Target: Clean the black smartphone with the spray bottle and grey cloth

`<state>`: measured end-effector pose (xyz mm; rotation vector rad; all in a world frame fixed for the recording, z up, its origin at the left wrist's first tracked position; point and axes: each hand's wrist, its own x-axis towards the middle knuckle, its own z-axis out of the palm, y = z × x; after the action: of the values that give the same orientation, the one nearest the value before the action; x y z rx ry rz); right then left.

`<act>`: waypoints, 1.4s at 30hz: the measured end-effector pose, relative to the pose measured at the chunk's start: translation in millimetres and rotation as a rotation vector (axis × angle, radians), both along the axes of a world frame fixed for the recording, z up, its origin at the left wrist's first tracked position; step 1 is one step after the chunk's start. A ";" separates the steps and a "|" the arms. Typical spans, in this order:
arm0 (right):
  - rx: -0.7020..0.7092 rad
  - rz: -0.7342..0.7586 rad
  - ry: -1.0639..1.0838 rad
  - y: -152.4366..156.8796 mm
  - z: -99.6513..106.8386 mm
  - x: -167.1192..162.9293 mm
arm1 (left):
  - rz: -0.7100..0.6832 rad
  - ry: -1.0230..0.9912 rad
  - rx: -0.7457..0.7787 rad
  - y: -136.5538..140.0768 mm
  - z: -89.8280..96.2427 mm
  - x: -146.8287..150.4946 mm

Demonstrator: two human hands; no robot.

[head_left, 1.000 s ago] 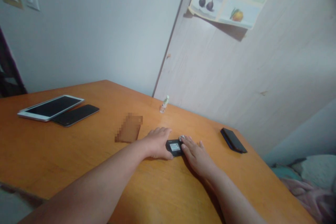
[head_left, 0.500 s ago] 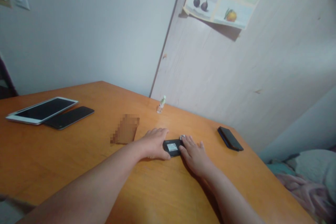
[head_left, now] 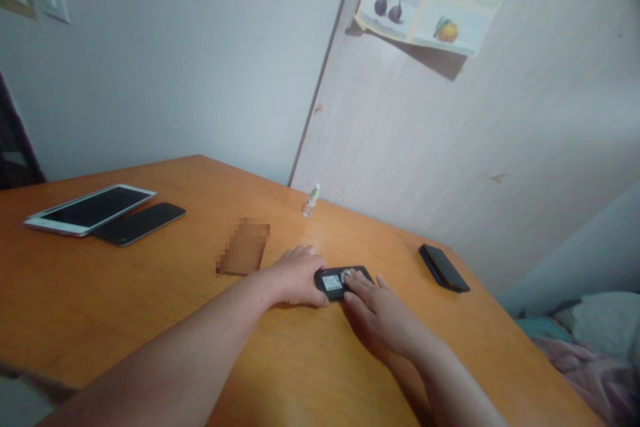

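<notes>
A flat black phone-sized device (head_left: 333, 291) lies on the wooden table, a white printed label on its upper face. My left hand (head_left: 299, 275) grips its left end, thumb at the near edge and fingers at the far edge. My right hand (head_left: 376, 303) reaches over the device's right part, its fingertips pressing a small white wad (head_left: 346, 275), perhaps tissue, onto the face beside the label. Those fingers cover part of the wad.
A small clear bottle (head_left: 311, 201) stands behind the hands. Left lie a brown pixelated flat item (head_left: 245, 248), a black phone (head_left: 143, 222) and a white tablet (head_left: 95, 208). A dark wallet-like case (head_left: 444, 268) rests near the table's right edge. Wall behind.
My right fingers and the white wad have slid left across the device from its right end toward the label, uncovering that end. My left hand keeps its hold. The view has shifted slightly.
</notes>
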<state>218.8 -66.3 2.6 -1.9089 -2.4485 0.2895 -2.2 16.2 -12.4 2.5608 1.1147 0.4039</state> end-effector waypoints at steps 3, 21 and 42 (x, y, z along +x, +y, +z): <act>-0.016 -0.022 0.004 -0.5 3.7 2.5 | 0.002 0.005 0.011 0.3 -0.9 0.8; 0.016 -0.219 -0.069 -2.9 10.6 5.7 | 0.007 0.009 -0.019 -3.3 6.3 0.1; 0.057 0.043 0.110 6.0 -8.7 -11.7 | -0.021 0.005 0.014 -2.9 5.0 -0.2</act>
<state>207.0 -60.3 -6.0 -1.7711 -2.4026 0.3139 -2.4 13.3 -7.5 2.5844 1.0892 0.4016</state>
